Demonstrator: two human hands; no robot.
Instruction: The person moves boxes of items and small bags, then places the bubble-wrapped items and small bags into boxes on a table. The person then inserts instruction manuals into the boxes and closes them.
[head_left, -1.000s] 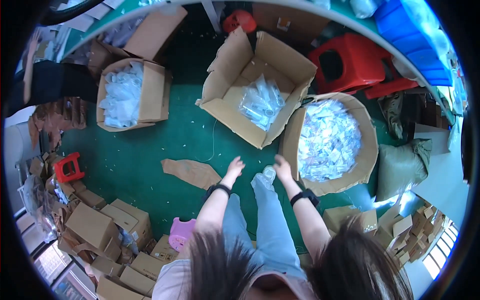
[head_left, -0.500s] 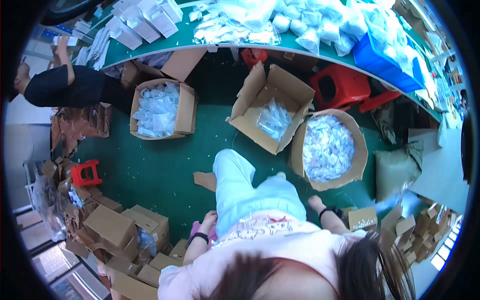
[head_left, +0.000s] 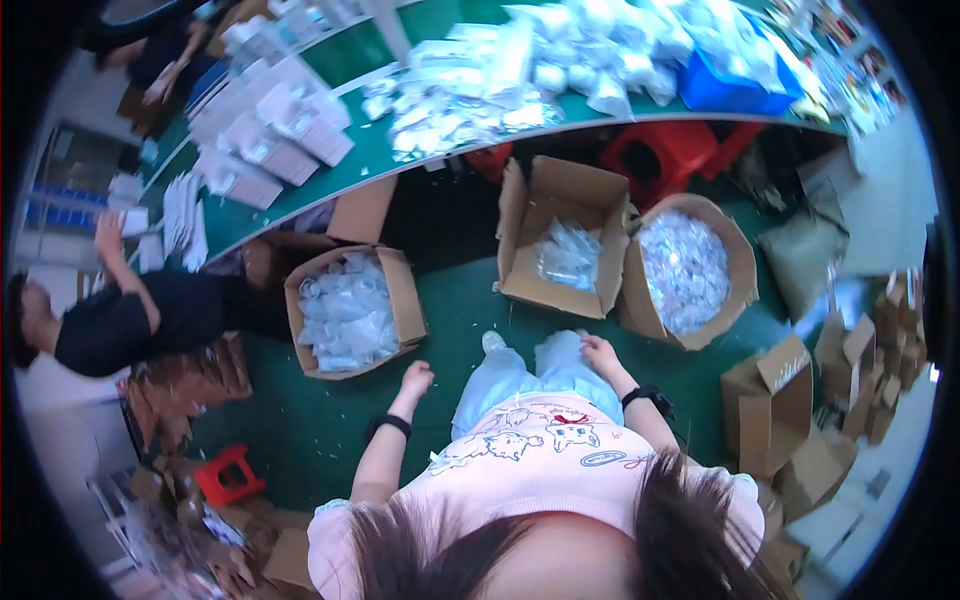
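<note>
My left hand (head_left: 417,378) hangs loosely to the left of my body, fingers slightly curled and nothing seen in it. The nearest thing to it is a carton (head_left: 412,318) full of clear plastic bags (head_left: 347,312). My right hand (head_left: 600,353) is beside my right thigh, loosely open, with no object seen in it. Ahead of that hand stands an open carton (head_left: 512,235) holding a few clear bagged pieces (head_left: 568,255). To its right is a rounded carton (head_left: 740,255) filled with small shiny packets (head_left: 684,270). Dark bands circle both wrists.
A long green table (head_left: 365,115) across the far side bears white boxes (head_left: 265,145), heaps of bagged parts (head_left: 470,85) and a blue bin (head_left: 735,88). Red stools (head_left: 655,160) stand under it. A co-worker (head_left: 130,315) stands at left. More cartons (head_left: 770,410) lie right.
The view has turned and shifted, with the cartons appearing elsewhere in it. My left hand has swung forward and out, away from a pink item. My right hand has come forward beside my thigh.
</note>
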